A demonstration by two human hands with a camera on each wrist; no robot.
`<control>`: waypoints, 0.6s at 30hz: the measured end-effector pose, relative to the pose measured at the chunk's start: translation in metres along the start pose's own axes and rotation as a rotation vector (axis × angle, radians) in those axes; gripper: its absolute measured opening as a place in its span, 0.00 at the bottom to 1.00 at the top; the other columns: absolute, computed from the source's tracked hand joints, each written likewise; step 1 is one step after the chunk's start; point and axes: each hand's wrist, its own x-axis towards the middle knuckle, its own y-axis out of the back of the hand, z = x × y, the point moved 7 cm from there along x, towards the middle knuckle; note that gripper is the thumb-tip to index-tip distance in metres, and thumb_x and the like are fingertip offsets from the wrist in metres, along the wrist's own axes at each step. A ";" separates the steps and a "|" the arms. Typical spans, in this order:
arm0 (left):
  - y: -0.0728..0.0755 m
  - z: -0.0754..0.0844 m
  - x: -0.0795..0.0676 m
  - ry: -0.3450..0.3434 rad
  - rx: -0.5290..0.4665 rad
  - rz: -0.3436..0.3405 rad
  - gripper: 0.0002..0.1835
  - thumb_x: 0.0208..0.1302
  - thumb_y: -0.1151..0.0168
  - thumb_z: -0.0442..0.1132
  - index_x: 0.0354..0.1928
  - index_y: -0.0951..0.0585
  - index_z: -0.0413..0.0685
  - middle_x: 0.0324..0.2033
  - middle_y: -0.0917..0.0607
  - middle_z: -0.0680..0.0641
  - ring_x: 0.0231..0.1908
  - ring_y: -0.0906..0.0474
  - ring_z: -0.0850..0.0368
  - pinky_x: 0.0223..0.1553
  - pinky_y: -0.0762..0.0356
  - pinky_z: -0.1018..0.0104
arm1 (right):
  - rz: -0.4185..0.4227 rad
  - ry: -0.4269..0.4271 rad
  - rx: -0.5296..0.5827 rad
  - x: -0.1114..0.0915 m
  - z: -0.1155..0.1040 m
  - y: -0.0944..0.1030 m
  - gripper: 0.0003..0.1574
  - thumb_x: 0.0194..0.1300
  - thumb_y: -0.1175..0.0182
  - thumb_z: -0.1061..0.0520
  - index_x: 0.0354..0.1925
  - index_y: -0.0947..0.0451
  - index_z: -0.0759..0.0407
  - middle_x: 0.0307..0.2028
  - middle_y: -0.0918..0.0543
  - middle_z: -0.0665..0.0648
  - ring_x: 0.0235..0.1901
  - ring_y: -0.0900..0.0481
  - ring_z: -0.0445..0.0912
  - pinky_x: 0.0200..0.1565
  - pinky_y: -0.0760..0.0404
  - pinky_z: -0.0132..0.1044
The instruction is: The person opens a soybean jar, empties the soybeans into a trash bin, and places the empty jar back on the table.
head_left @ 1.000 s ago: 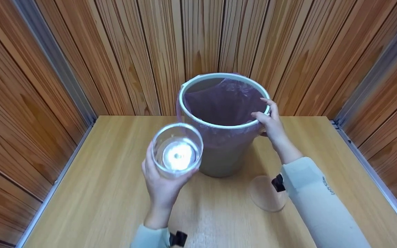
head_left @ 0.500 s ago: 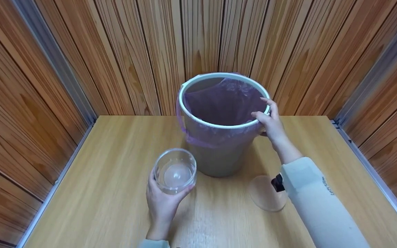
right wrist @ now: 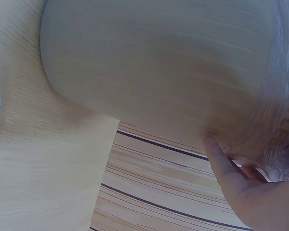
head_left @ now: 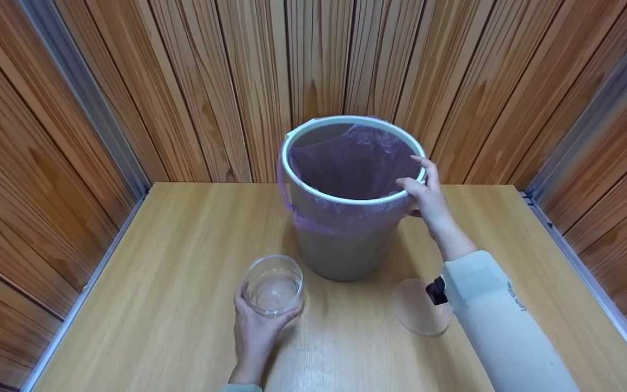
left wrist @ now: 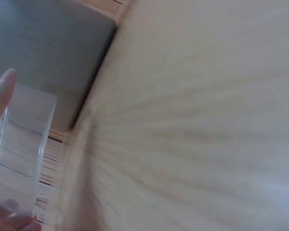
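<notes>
My left hand (head_left: 258, 333) grips a clear round plastic container (head_left: 274, 287) from the near side, thumb and fingers around its wall. The container looks empty, its open top facing up. In the left wrist view the clear container (left wrist: 26, 139) shows close over the table. A grey trash bin (head_left: 340, 256) with a pale rim stands upright at the back middle, lined with a thin purple bag (head_left: 346, 218). My right hand (head_left: 432, 198) holds the bin's right rim. The right wrist view shows fingers (right wrist: 221, 163) against the bin's outer wall (right wrist: 135, 62), beside the bag's crumpled edge.
A clear round lid (head_left: 419, 310) lies flat on the wooden table (head_left: 183, 305), partly beneath the right sleeve (head_left: 504, 321). Wood-panelled walls (head_left: 183, 81) with metal edge strips enclose the table at the back and sides.
My left hand has lowered the container toward me, away from the bin's front, and levelled it. The right hand stays on the bin's rim; bin and lid have not moved.
</notes>
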 end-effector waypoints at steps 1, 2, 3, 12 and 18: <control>0.000 -0.001 0.000 0.000 0.001 -0.003 0.71 0.27 0.14 0.56 0.71 0.47 0.38 0.68 0.34 0.27 0.64 0.33 0.26 0.61 0.29 0.36 | 0.000 -0.001 0.000 0.000 0.000 0.000 0.45 0.66 0.48 0.47 0.76 0.54 0.43 0.77 0.54 0.59 0.72 0.47 0.61 0.64 0.37 0.68; -0.001 -0.003 0.001 0.003 -0.002 -0.008 0.71 0.27 0.14 0.56 0.71 0.47 0.38 0.68 0.34 0.27 0.64 0.33 0.26 0.61 0.30 0.37 | 0.000 0.000 0.000 0.000 0.000 0.000 0.45 0.66 0.48 0.47 0.76 0.54 0.43 0.77 0.55 0.59 0.72 0.48 0.61 0.64 0.37 0.68; -0.002 -0.004 0.001 0.003 -0.009 -0.011 0.70 0.27 0.14 0.55 0.71 0.47 0.37 0.68 0.35 0.27 0.65 0.34 0.26 0.62 0.31 0.37 | 0.000 0.001 -0.001 0.000 0.000 0.000 0.45 0.66 0.49 0.47 0.76 0.54 0.43 0.77 0.55 0.59 0.72 0.48 0.61 0.64 0.37 0.68; -0.010 -0.010 0.003 0.019 -0.042 -0.051 0.68 0.32 0.14 0.49 0.70 0.50 0.32 0.68 0.39 0.22 0.68 0.41 0.25 0.68 0.38 0.37 | 0.003 -0.003 0.010 0.000 0.001 -0.001 0.45 0.66 0.48 0.47 0.76 0.54 0.42 0.78 0.55 0.58 0.72 0.47 0.61 0.64 0.37 0.68; -0.012 -0.010 0.004 0.048 -0.073 -0.106 0.70 0.34 0.14 0.48 0.72 0.53 0.32 0.70 0.41 0.23 0.70 0.44 0.26 0.70 0.43 0.37 | 0.011 0.004 0.007 0.001 0.002 0.000 0.46 0.64 0.48 0.48 0.76 0.54 0.43 0.78 0.56 0.59 0.72 0.48 0.60 0.64 0.37 0.68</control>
